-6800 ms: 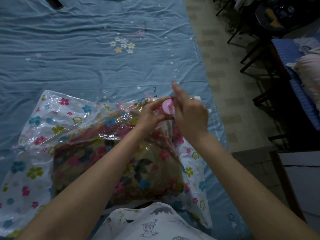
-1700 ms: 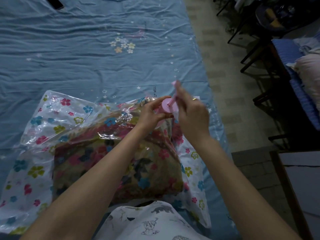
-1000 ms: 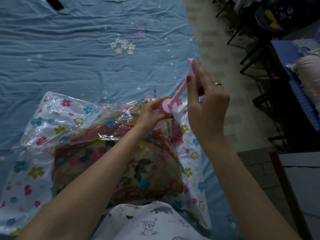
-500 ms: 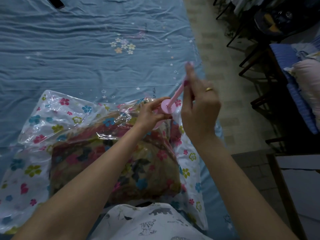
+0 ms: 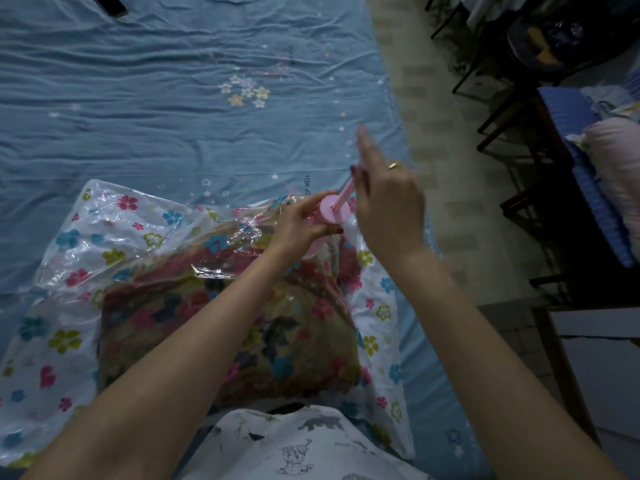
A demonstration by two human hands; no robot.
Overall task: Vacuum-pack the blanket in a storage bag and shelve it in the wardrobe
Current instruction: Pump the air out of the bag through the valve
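left hand (image 5: 299,226) grips the pink pump (image 5: 333,212) body on the storage bag (image 5: 114,237) near the bed's (image 5: 173,116) right edge, right hand (image 5: 388,206) pinches the plunger rod, so an off-angle stroke could probably pop it off the valve and let air back around the blanket (image 5: 194,317).

Bed sheet (image 5: 173,109), print near right edge: small dark capitals running sideways, legible as "EP WELL" (image 5: 307,186); the leading letters are hidden behind the plastic of the storage bag (image 5: 104,237).
Bed sheet, second print further up: a short line of dark lettering (image 5: 290,55) beside a faint pink motif; too small and blurred to read.
Storage bag: flower pattern only; no wording legible.
Pink hand pump (image 5: 334,211): no marking legible.
Garment at bottom edge (image 5: 294,448): cartoon animal drawings; no lettering legible.
Dark flat object at top left (image 5: 110,4): no marking legible.
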